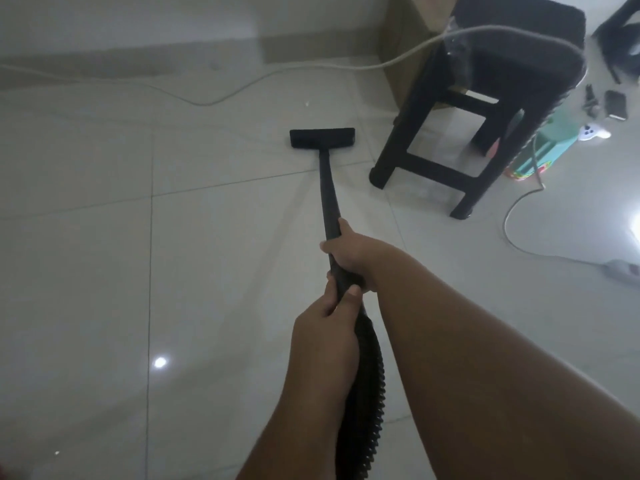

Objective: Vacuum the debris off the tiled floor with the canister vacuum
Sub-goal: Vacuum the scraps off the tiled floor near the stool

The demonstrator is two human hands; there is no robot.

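Observation:
A black vacuum wand [327, 188] runs away from me to a flat black floor nozzle [322, 137] resting on the pale tiled floor [104, 271]. My right hand [349, 252] is wrapped around the wand higher up. Just below it, my left hand [325, 327] grips the wand where the ribbed black hose [367, 386] begins. The hose drops toward the bottom edge between my arms. A small pale speck of debris [306, 104] lies on the tile beyond the nozzle. The canister is out of view.
A black stool [485, 109] stands just right of the nozzle. A white cable [242, 86] snakes along the far floor and over the stool. Another cord [512, 233] leads to a power strip [623, 270] at right. A teal box [547, 143], phone [616, 105] and small items lie beyond.

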